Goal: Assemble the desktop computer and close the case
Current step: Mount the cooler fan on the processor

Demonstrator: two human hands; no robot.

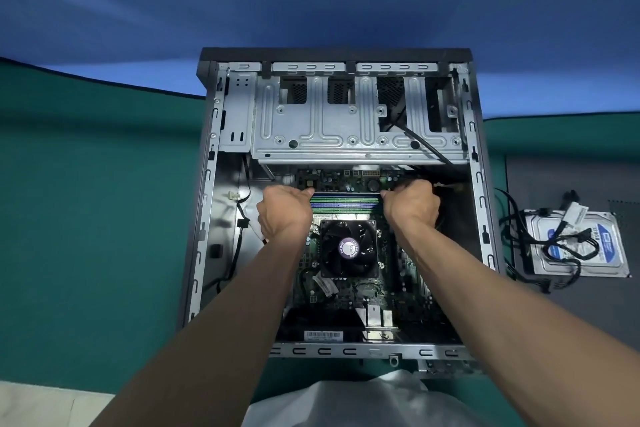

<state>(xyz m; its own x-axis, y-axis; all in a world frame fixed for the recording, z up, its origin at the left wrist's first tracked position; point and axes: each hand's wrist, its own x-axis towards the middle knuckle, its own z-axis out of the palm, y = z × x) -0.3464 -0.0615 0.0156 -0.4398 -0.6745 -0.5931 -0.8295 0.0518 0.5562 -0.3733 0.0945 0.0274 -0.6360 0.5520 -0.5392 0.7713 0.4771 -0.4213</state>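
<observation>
The open computer case lies on the green tabletop; inside, beyond the CPU fan, the left hand and right hand curl at either end of the memory slots, thumbs touching them; whether they grip anything I cannot tell; a hard drive lies off to the right.

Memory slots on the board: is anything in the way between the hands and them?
Nothing visible. The left hand is at the left end of the memory slots, the right hand at their right end. The cooling fan lies nearer the person, not between.
</observation>
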